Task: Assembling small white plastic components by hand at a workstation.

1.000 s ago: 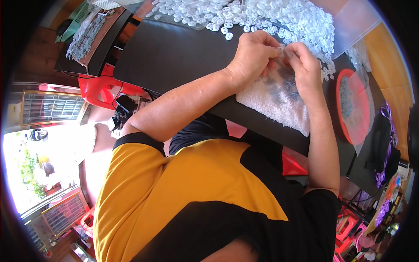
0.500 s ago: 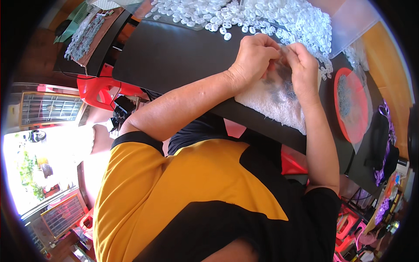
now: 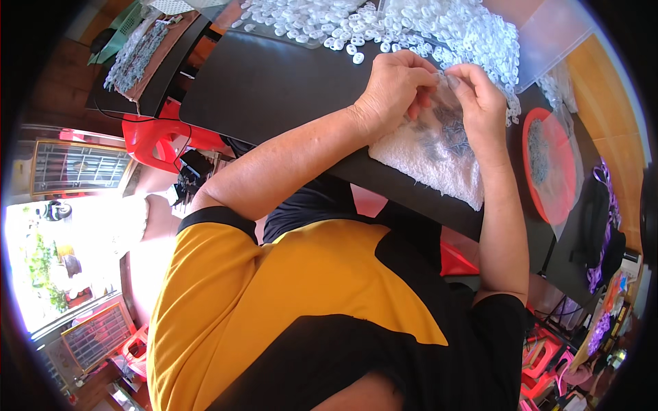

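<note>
Close together over a white towel [image 3: 428, 171] at the table's near edge are my two hands. My left hand [image 3: 401, 85] is closed, thumb and fingers pinched around something too small to name. Facing it, my right hand [image 3: 483, 106] has its thumb and forefinger pinched at the same spot, where a bit of pale material shows. Beneath them, many thin grey-blue pieces [image 3: 452, 130] lie scattered on the towel. Just beyond my fingers spreads a big heap of small white oval plastic pieces [image 3: 459, 34], each with holes.
The dark table [image 3: 274, 89] stretches to the left. On the right sits a red basin [image 3: 529, 161] of grey-blue pieces, partly under a clear sheet [image 3: 572, 164]. At the far left, a side table bears a board of grey strands [image 3: 140, 58], beside a red stool [image 3: 147, 140].
My right hand has shifted slightly right and opened a little gap from my left, uncovering more of the grey-blue pieces on the towel. My left hand has stayed almost in place.
</note>
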